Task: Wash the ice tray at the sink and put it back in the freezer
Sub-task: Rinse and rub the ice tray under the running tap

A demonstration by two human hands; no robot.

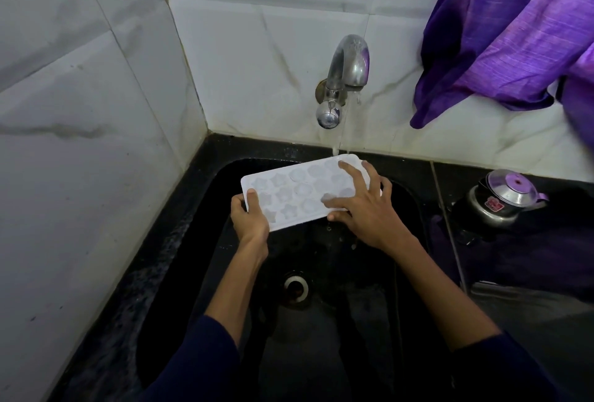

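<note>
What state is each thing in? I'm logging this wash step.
tap: running, a thin stream onto the tray's far edge
ice tray: held over the sink, tilted
left hand: grips the tray's near corner
right hand: fingers spread on the tray
sink: unplugged
kettle: lid on

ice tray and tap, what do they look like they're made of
Ice tray: probably plastic or silicone, white, matte and slightly translucent, with moulded star and round cavities. Tap: metal, likely chrome-plated or steel; its shiny surface mirrors the purple cloth.
</note>
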